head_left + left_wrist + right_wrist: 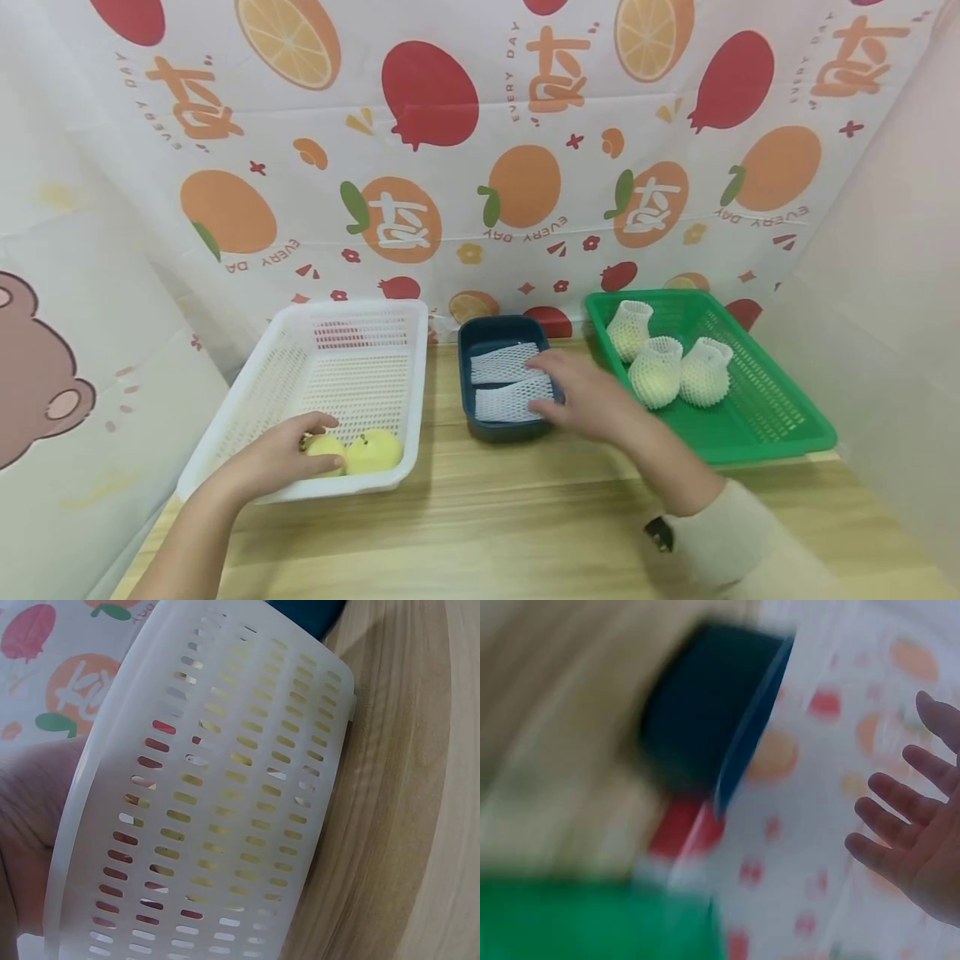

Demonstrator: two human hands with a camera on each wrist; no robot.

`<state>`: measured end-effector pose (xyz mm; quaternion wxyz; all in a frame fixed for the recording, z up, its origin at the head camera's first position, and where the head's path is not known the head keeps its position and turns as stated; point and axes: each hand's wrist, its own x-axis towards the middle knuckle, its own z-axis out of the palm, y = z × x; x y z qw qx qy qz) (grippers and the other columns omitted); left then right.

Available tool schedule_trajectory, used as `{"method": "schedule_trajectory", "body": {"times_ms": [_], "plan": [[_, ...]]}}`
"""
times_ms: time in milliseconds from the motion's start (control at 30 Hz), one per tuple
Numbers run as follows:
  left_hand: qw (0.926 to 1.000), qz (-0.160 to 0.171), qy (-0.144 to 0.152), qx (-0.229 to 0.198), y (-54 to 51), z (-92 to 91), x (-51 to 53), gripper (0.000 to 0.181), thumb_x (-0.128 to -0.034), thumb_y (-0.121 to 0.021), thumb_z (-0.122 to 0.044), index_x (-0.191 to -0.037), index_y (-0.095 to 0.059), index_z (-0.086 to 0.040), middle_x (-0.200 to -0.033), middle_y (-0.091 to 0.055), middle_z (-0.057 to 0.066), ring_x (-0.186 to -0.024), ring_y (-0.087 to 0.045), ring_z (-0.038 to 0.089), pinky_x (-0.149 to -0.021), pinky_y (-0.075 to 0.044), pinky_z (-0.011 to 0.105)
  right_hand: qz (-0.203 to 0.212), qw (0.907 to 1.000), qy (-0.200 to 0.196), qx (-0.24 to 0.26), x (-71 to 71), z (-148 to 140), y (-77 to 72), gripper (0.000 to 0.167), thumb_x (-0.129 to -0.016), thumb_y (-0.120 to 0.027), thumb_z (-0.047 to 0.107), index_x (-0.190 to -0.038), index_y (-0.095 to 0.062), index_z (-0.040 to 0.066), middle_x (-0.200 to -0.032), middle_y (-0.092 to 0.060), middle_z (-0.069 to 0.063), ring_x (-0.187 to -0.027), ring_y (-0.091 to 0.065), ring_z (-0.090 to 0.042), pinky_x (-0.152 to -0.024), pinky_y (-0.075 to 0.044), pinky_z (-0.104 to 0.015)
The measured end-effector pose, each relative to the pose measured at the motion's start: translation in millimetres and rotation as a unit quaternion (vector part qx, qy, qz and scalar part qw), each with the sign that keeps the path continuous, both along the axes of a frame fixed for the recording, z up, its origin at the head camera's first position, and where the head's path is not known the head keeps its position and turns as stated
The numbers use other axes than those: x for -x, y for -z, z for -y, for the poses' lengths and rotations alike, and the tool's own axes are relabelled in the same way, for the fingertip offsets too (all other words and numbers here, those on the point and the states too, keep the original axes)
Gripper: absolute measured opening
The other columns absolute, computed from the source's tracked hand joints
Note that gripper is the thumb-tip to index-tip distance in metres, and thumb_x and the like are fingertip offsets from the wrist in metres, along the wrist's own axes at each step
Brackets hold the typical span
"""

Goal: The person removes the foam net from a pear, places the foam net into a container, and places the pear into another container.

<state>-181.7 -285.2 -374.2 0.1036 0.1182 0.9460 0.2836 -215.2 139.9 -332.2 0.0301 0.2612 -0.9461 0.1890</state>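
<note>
In the head view two yellow-green fruits (pixel 374 452) lie at the near right corner of a white basket (pixel 420 392). My left hand (pixel 279 457) curls its fingers and thumb round the left fruit (pixel 326 455); the left wrist view has that hand (pixel 34 817) partly behind the basket wall (pixel 217 795). White foam nets (pixel 513 400) lie in a dark blue container (pixel 504 432). Over its right edge is my right hand (pixel 581 392), fingers apart. The right wrist view shows this hand (pixel 922 817) spread and empty, beside the blurred container (pixel 697 705).
A green basket (pixel 787 425) stands at the right, holding several fruits in white foam nets (pixel 656 377). All of the containers rest on a wooden table (pixel 465 533). Behind them hangs a fruit-printed cloth (pixel 450 167).
</note>
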Motion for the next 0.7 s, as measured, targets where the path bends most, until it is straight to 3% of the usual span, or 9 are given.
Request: {"method": "schedule_trajectory", "body": {"times_ms": [167, 333, 467, 700], "plan": [[1.0, -0.002, 0.002, 0.007, -3.6, 3.5, -1.1, 0.069, -0.0857, -0.073, -0.045, -0.133, -0.053, 0.002, -0.128, -0.056, 0.032, -0.114, -0.056, 0.049, -0.089, -0.047, 0.062, 0.021, 0.9972, 0.071, -0.004, 25.9, -71.3, -17.9, 0.057, -0.092, -0.069, 0.036, -0.14, -0.053, 0.011, -0.142, -0.053, -0.013, -0.133, -0.046, -0.034, -0.107, -0.041, -0.055], [0.9999, -0.01, 0.006, 0.0, -3.8, 3.1, -0.8, 0.07, -0.0863, -0.072, -0.047, -0.133, -0.053, 0.002, -0.128, -0.056, 0.03, -0.113, -0.057, 0.047, -0.088, -0.047, 0.061, 0.056, 0.9926, 0.104, -0.029, 46.8, -125.9, -31.7, 0.059, -0.095, -0.065, 0.032, -0.143, -0.047, 0.002, -0.144, -0.048, -0.023, -0.135, -0.041, -0.043, -0.107, -0.036, -0.062], [0.9995, -0.031, 0.01, -0.006, -5.1, -2.1, -2.7, 0.071, -0.0866, -0.071, -0.048, -0.134, -0.053, 0.003, -0.133, -0.055, 0.028, -0.119, -0.052, 0.05, -0.092, -0.045, 0.063, 0.079, 0.9877, 0.118, -0.065, 60.6, -148.0, -32.9, 0.061, -0.095, -0.064, 0.029, -0.143, -0.045, -0.002, -0.144, -0.046, -0.027, -0.135, -0.038, -0.047, -0.106, -0.035, -0.064], [0.9967, -0.08, -0.015, -0.004, -16.4, -15.9, -14.1, 0.077, -0.0884, -0.067, -0.052, -0.14, -0.046, 0.0, -0.142, -0.045, 0.028, -0.129, -0.041, 0.049, -0.096, -0.04, 0.066, 0.127, 0.9765, 0.129, -0.118, 80.8, -159.4, -20.8, 0.06, -0.091, -0.068, 0.024, -0.14, -0.047, -0.003, -0.14, -0.049, -0.03, -0.13, -0.042, -0.052, -0.102, -0.038, -0.065]]}}
